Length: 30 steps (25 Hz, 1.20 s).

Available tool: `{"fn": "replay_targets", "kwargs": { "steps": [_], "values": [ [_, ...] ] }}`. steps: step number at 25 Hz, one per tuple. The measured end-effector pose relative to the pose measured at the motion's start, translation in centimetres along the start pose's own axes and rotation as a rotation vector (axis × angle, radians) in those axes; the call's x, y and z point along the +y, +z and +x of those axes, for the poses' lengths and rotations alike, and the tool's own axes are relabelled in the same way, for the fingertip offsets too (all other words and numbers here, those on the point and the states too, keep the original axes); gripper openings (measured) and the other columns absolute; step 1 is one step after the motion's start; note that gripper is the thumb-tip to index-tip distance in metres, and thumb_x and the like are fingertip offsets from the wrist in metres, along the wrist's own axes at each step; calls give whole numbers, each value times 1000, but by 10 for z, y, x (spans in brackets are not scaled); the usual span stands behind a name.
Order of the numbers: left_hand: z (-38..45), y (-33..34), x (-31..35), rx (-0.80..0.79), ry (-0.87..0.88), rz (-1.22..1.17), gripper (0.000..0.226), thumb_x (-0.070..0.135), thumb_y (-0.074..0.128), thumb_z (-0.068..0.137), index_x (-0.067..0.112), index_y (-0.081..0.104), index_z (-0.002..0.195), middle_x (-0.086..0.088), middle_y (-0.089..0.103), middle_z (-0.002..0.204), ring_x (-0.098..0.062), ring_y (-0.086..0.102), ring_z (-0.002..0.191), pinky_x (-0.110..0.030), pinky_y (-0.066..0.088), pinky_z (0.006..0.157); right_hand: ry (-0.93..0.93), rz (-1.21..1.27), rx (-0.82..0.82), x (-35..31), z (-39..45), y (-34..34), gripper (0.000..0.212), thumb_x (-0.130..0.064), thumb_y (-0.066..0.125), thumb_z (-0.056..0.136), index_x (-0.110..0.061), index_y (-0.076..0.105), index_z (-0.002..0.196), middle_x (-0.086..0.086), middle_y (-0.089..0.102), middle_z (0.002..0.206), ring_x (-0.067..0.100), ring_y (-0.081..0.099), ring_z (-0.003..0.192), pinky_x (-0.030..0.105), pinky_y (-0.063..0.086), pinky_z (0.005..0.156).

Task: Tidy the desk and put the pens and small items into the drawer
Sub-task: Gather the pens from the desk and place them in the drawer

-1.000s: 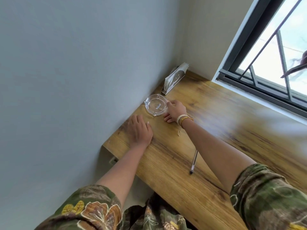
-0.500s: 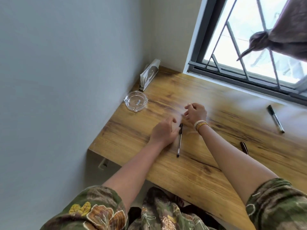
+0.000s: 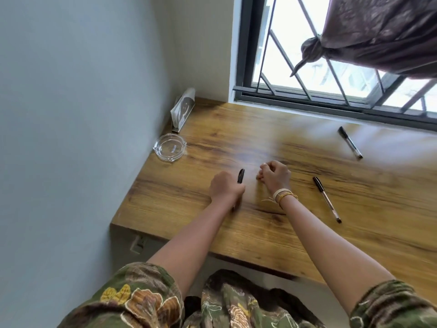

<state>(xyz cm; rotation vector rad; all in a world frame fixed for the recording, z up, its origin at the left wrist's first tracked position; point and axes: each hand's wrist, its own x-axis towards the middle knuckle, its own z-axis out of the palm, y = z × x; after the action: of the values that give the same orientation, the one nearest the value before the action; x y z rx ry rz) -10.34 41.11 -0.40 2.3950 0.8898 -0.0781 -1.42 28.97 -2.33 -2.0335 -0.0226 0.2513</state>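
- The left hand [image 3: 225, 187] is curled into a fist around a black-capped clear ballpoint pen [image 3: 240, 176], whose cap end sticks out at the fist's 1 o'clock; the barrel is mostly hidden under the hand.
- The right hand [image 3: 275, 175], with pale and yellow cord bracelets [image 3: 282, 195] at the wrist, is loosely curled just beside the left one, at its 3 o'clock; I cannot tell whether it holds anything.
- Both hands rest on the wood-grain brown counter [image 3: 236, 228].
- A second black-capped clear pen [image 3: 326, 199] lies flat at the right hand's 4 o'clock, near but apart from it.
- A third black pen [image 3: 350, 142] lies well off at 2 o'clock, close to the dark-framed barred window [image 3: 307, 95].
- A clear glass ashtray [image 3: 169, 148] sits at the left hand's 11 o'clock against the pale blue-grey wall [image 3: 71, 114], with a clear acrylic card stand [image 3: 183, 111] beyond it in the corner.
- A knotted purple-brown curtain [image 3: 369, 34] hangs over the window.
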Motion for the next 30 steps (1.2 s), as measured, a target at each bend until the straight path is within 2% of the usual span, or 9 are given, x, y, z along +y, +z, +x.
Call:
{"fn": "replay_targets", "kwargs": {
  "steps": [2,6,8,10,15,19,22,26,30],
  "values": [
    [-3,3,7,-82,-92,-293,23,29,70,67,11,63,57,-12,68,62,-24,68,60,-25,47,49,-10,29,-20,-3,-8,-9,24,-37,54,75,-20,65,63,-3,70,57,19,72,64,50,58,77],
    [-21,10,35,-344,-408,-1510,9,8,65,88,2,64,81,-9,70,68,-18,70,59,-27,57,52,-154,-209,25,-4,-25,-41,19,-22,57,87,-9,69,80,6,72,75,20,65,68,29,49,69],
    [-27,24,45,-342,-442,-1676,8,7,55,95,6,61,89,-7,71,74,-16,71,62,-31,59,59,-261,-344,160,6,-32,-62,14,-14,58,86,-6,69,90,10,70,85,24,63,76,27,46,69],
    [-35,35,56,-350,-418,-1669,16,4,45,100,9,57,92,-8,67,84,-17,71,63,-33,58,62,-267,-427,262,17,-33,-82,17,-11,59,82,-5,66,96,14,66,94,30,62,88,34,49,77],
    [-55,50,87,-291,-354,-1514,20,-10,42,95,8,51,94,-12,64,87,-22,67,70,-31,56,59,113,-705,326,38,-34,-125,54,-38,68,79,0,51,114,22,50,119,38,49,112,43,46,91],
    [-65,62,100,-288,-274,-1456,17,-9,56,90,8,56,94,-12,67,84,-15,70,60,-27,57,57,42,-662,204,52,-33,-141,31,-31,64,84,-6,68,101,16,63,110,33,61,103,37,51,86],
    [-69,68,104,-287,-263,-1408,13,-5,56,91,7,58,97,-12,69,84,-15,70,61,-28,57,60,59,-407,165,48,-30,-146,17,-29,69,78,-15,76,83,7,74,89,22,67,85,29,52,79],
    [-80,68,112,-377,-260,-1356,12,-2,51,95,6,60,98,-12,69,85,-15,70,61,-29,58,59,317,344,-34,28,-24,-149,12,-24,77,75,-14,73,74,7,72,75,15,61,61,25,52,55],
    [-87,67,120,-457,-231,-1329,21,-1,51,95,-4,60,113,-14,72,85,-21,72,66,-29,57,56,261,281,-205,14,-25,-152,18,-21,75,75,-5,76,85,0,69,60,9,50,46,17,33,36]
  ]
}}
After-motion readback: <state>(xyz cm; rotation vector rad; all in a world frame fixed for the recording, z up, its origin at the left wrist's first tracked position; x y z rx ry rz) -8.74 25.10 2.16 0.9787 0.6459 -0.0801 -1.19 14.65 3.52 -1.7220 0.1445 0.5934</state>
